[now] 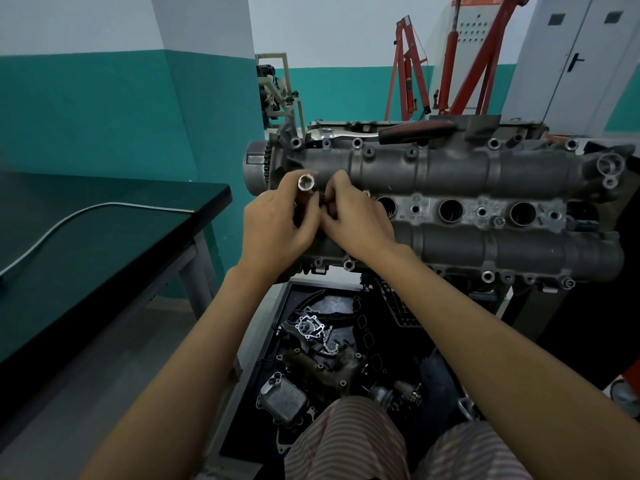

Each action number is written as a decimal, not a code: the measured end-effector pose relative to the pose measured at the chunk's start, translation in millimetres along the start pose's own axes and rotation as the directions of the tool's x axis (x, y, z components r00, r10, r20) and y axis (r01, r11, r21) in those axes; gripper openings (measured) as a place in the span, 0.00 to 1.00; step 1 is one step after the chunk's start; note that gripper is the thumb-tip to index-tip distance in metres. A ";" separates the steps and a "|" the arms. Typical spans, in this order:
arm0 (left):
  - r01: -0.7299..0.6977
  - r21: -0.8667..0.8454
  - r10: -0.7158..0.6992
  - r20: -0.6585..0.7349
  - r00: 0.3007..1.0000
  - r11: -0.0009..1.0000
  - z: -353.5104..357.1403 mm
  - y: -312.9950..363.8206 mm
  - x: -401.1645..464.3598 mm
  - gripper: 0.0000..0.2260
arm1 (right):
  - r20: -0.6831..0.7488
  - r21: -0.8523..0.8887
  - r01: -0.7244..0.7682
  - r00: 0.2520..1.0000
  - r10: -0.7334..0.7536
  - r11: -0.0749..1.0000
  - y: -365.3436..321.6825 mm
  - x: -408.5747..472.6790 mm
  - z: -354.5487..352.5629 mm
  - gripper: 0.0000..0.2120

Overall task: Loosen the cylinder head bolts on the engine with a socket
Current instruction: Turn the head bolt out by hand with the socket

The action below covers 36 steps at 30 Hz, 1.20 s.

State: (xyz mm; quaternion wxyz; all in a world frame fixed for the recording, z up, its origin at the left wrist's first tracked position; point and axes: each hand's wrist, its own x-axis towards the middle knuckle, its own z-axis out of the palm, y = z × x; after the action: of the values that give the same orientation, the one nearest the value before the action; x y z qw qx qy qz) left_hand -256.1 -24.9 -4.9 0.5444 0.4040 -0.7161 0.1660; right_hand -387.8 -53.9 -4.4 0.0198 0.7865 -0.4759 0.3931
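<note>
A grey engine cylinder head (450,174) lies across the middle of the view on a stand, with round plug wells and several bolt bosses along its edges. My left hand (277,226) grips a silver socket (306,185), its open end turned up toward me, over the head's left end. My right hand (353,216) sits right beside it, fingers curled and pinching something small and dark at the socket's lower part; what it is stays hidden. A ratchet with a dark red handle (415,131) rests on the far edge of the head.
A dark green table (104,230) with a grey hose (69,220) stands at the left. Below the engine a black tray (346,358) holds several loose engine parts and a chain. A red engine hoist (450,64) and grey cabinets stand behind.
</note>
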 end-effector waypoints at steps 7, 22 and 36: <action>0.045 0.006 -0.044 -0.049 0.998 0.999 4.6 1.6 0.1 0.16 | -0.001 -0.035 -0.015 1.000 0.015 0.999 0.6 0.6 1.1 0.09; 0.034 -0.060 -0.037 -0.045 0.998 0.998 2.7 1.6 -0.6 0.15 | 0.000 -0.074 0.019 1.000 -0.019 0.997 1.3 0.3 1.1 0.07; 0.018 -0.050 -0.018 -0.016 1.000 0.999 -0.1 2.6 -1.0 0.13 | 0.017 -0.059 0.019 1.000 -0.018 0.998 1.2 0.2 1.5 0.09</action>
State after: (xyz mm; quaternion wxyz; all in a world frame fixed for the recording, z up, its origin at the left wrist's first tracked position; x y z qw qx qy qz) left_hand -257.9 -22.9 -5.3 0.5617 0.3954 -0.7118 0.1465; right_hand -387.9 -55.3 -5.7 0.0428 0.7932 -0.4800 0.3724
